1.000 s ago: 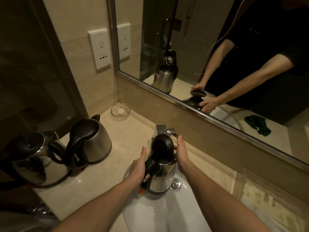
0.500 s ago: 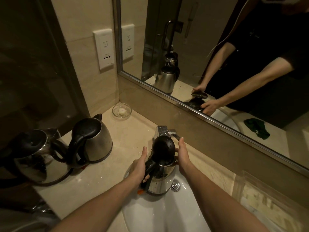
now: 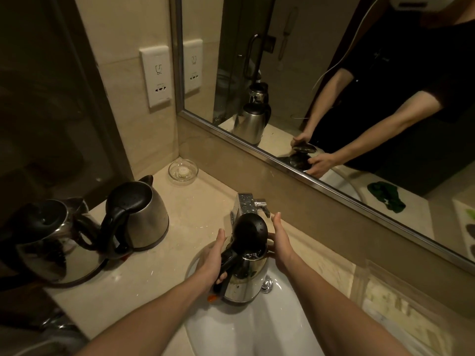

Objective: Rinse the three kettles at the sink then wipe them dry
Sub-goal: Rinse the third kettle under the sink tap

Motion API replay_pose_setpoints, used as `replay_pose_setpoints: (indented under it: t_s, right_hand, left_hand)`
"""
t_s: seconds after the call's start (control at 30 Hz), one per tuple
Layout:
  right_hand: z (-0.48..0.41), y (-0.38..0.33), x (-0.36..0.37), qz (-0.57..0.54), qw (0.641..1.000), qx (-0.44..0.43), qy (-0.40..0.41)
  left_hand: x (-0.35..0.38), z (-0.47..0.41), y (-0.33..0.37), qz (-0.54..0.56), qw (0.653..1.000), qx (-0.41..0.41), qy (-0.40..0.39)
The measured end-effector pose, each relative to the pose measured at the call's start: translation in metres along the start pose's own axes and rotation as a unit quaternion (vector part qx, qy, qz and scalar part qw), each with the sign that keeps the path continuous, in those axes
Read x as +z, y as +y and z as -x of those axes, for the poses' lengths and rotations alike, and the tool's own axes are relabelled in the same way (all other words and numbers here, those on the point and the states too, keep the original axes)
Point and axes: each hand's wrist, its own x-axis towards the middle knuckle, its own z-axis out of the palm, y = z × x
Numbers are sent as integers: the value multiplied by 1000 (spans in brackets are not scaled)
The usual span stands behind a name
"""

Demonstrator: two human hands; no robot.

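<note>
A steel kettle (image 3: 245, 272) is held upright in the sink (image 3: 257, 330), directly in front of the faucet (image 3: 245, 203), with its long axis vertical. Its black handle (image 3: 226, 263) is turned to the left of the faucet and towards the person, and its black lid (image 3: 250, 232) is raised on its hinge, facing the person. The spout is hidden behind the lid. The handle is gripped by the left hand (image 3: 209, 262), fingers curled round it. The right hand (image 3: 281, 242) is laid flat against the kettle's far side, fingers straight and pointing at the faucet. The hands are thus kept apart, one on each side of the body. Whether the base rests on the basin cannot be told. The inside is mostly covered by the lid, so any contents cannot be made out; droplets are seen at the rim.

Left of the faucet, a second kettle (image 3: 145, 217) is stood on the tabletop (image 3: 159, 276), lid closed. Further left a third kettle (image 3: 48, 245) is seen, partly lost in shadow. Behind and left of the faucet a glass dish (image 3: 183, 170) is set in the corner, with a small white item in it. Right of the faucet a clear tray (image 3: 411, 304) is blurred and cut off. A green cloth (image 3: 385, 196) is visible only in the mirror (image 3: 295, 60).
</note>
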Motion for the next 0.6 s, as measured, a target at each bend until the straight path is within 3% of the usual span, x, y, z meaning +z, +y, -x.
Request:
replay_pose_setpoints:
  t_s: [0.23,0.43,0.6]
  right_hand:
    - [16,8,-19,32,996,28,-79]
    - [38,17,-27,63,987,15,-149]
    - [51,21,-30,66,990,9,-122]
  left_hand:
    - [2,14,-6,-8,1000,-6,7]
    - [1,25,-14,-10,999,-16,-37]
    - [-1,32,-22,-17,999,-3,-37]
